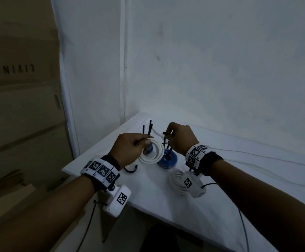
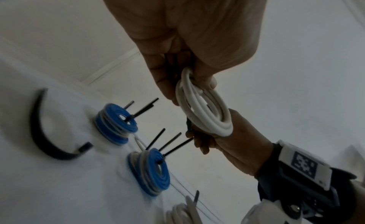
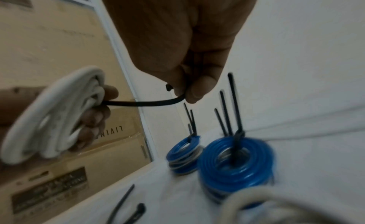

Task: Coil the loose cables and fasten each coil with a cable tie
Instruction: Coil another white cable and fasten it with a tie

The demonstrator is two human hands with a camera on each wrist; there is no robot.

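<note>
Now, my left hand (image 1: pixel 129 148): fingers curled round the white coil (image 1: pixel 152 151), held above the table (image 1: pixel 239 179).
My right hand (image 1: pixel 179 138): pinches the black tie (image 3: pixel 146 102) that runs into the coil.

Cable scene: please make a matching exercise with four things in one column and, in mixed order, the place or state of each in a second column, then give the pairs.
1. white coil
2. blue coils
3. black cable tie
4. spare cable tie

A. lying curved on the table
B. held in the left hand
C. standing on the table, already tied
D. pinched by the right hand

Pairs: 1-B, 2-C, 3-D, 4-A
</note>
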